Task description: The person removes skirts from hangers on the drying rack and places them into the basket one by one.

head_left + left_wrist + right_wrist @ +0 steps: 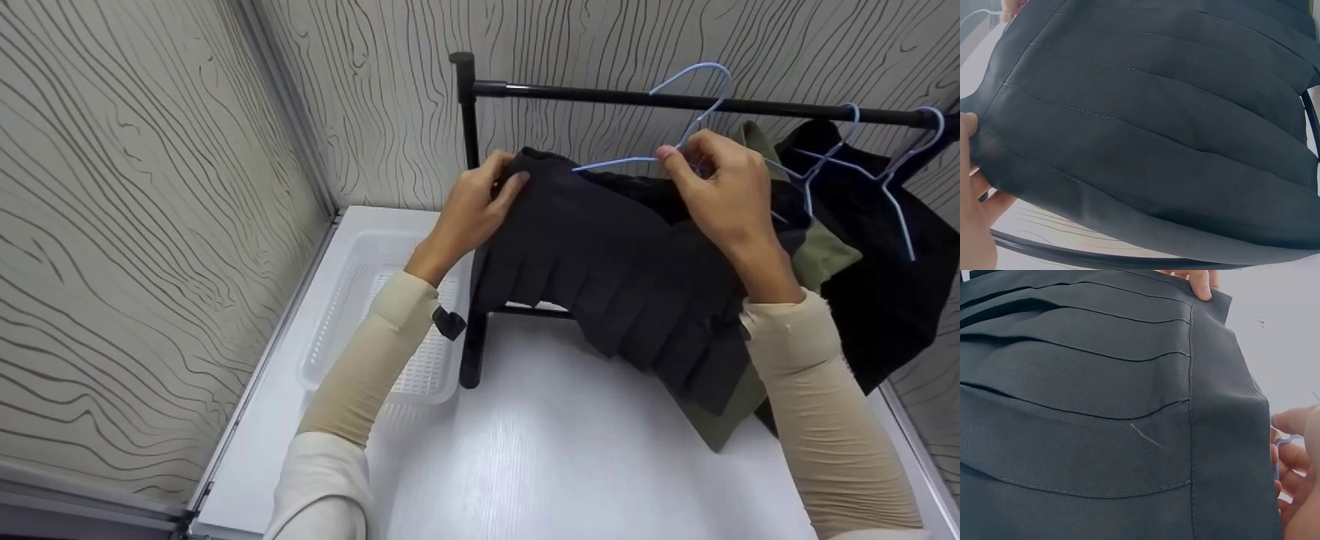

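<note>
The pleated black skirt [615, 247] hangs below the smooth metal rail [600, 94], its waistband [1230, 439] stretching between our hands. Our left hand [474, 199] pinches the band's left end; our right hand [724, 187] grips the thin blue hanger [615, 162], whose left arm points toward our left hand. We see ribbed twill, stitched folds.

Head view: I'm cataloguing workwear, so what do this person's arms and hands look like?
The left hand and right hand are bare. Close-fitting, wrinkled beige sleeves run to thicker cuffs at both wrists. A small black piece juts from the left cuff. A looser off-white sleeve shows farther up on the left.
</note>
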`<state>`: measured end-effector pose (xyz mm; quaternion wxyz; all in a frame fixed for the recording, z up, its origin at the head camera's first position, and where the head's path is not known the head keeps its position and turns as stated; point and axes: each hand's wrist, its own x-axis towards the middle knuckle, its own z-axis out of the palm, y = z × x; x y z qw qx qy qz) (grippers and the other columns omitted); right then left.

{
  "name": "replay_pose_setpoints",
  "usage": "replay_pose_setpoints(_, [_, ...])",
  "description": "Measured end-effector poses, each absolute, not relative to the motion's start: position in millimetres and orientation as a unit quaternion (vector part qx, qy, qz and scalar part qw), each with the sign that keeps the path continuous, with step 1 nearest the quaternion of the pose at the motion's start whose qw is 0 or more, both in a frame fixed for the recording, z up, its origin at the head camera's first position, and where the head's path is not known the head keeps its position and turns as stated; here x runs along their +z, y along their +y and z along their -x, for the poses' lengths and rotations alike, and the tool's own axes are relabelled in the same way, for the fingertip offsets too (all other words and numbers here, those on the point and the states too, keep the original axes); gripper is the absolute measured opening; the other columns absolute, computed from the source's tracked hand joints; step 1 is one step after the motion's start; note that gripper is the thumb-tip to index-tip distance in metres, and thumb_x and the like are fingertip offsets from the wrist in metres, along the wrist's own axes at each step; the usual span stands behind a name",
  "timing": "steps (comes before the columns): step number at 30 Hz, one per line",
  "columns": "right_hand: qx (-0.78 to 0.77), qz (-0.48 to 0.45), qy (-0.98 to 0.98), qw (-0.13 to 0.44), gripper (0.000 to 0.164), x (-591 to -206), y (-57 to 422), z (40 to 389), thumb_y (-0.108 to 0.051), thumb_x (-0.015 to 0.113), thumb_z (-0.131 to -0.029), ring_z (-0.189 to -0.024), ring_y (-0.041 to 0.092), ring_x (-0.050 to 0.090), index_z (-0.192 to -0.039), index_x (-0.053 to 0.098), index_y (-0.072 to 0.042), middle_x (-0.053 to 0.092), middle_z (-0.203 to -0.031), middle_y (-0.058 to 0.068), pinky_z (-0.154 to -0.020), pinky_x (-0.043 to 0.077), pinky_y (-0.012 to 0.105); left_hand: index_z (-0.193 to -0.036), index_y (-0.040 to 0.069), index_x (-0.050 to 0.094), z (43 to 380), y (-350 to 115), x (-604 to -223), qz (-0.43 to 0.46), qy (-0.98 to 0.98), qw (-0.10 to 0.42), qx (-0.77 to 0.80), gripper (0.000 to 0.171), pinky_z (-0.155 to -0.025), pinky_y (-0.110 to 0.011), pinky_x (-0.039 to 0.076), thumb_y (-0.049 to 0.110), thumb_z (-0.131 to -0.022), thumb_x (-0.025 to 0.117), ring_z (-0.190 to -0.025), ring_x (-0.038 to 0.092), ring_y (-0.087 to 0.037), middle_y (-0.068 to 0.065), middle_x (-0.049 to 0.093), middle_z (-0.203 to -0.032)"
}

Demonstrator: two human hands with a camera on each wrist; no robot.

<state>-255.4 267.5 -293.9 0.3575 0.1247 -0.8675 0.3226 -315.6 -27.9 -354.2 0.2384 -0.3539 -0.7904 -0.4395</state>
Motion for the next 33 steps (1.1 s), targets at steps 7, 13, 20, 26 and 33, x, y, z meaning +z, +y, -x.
replay_pose_setpoints(7, [0.323, -0.134, -0.862, 0.367, 0.04, -288, 264, 256, -0.04, 0.064, -0.094, -0.061, 0.004, 0.039, -0.077, 0.062, -0.004, 0.048, -0.068, -0.008, -0.062, 0.029, 0.022, -0.111, 0.007, 0.06, 315, -30, -349, 0.359, -0.777, 0.256, -0.45, 0.025, -0.067, -0.025, 0.047, 0.029, -0.103, 0.05, -0.073, 0.057, -0.008, -0.002, 0.067, -0.09])
replay_pose_setpoints(13, [0.321, -0.137, -0.864, 0.364, 0.039, -286, 262, 256, -0.041, 0.063, -0.095, -0.061, 0.004, 0.04, -0.079, 0.063, -0.005, 0.05, -0.07, -0.01, -0.062, 0.029, 0.022, -0.108, 0.007, 0.06, 315, -32, -346, 0.353, -0.774, 0.271, -0.45, 0.023, -0.065, -0.024, 0.046, 0.027, -0.103, 0.052, -0.071, 0.057, -0.009, -0.002, 0.066, -0.086])
replay_pose_setpoints(20, [0.334, -0.137, -0.862, 0.355, 0.039, -287, 261, 255, -0.04, 0.061, -0.096, -0.06, 0.005, 0.04, -0.078, 0.062, -0.005, 0.049, -0.068, -0.008, -0.06, 0.029, 0.023, -0.105, 0.006, 0.061, 315, -35, -342, 0.355, -0.765, 0.289, -0.453, 0.024, -0.065, -0.025, 0.047, 0.028, -0.103, 0.05, -0.072, 0.058, -0.008, -0.003, 0.068, -0.087])
replay_pose_setpoints(26, [0.345, -0.135, -0.862, 0.345, 0.037, -286, 260, 254, -0.037, 0.061, -0.096, -0.059, 0.004, 0.042, -0.079, 0.063, -0.004, 0.049, -0.066, -0.009, -0.06, 0.03, 0.022, -0.1, 0.006, 0.06, 315, -36, -342, 0.355, -0.765, 0.307, -0.442, 0.023, -0.063, -0.023, 0.044, 0.027, -0.103, 0.049, -0.068, 0.055, -0.008, -0.003, 0.065, -0.082])
replay_pose_setpoints(33, [0.352, -0.13, -0.865, 0.333, 0.031, -285, 259, 251, -0.035, 0.058, -0.098, -0.062, 0.003, 0.046, -0.085, 0.066, -0.007, 0.053, -0.07, -0.013, -0.061, 0.033, 0.021, -0.097, 0.006, 0.061, 315, -39, -340, 0.362, -0.752, 0.321, -0.448, 0.022, -0.06, -0.023, 0.04, 0.024, -0.103, 0.05, -0.066, 0.05, -0.008, -0.002, 0.059, -0.076])
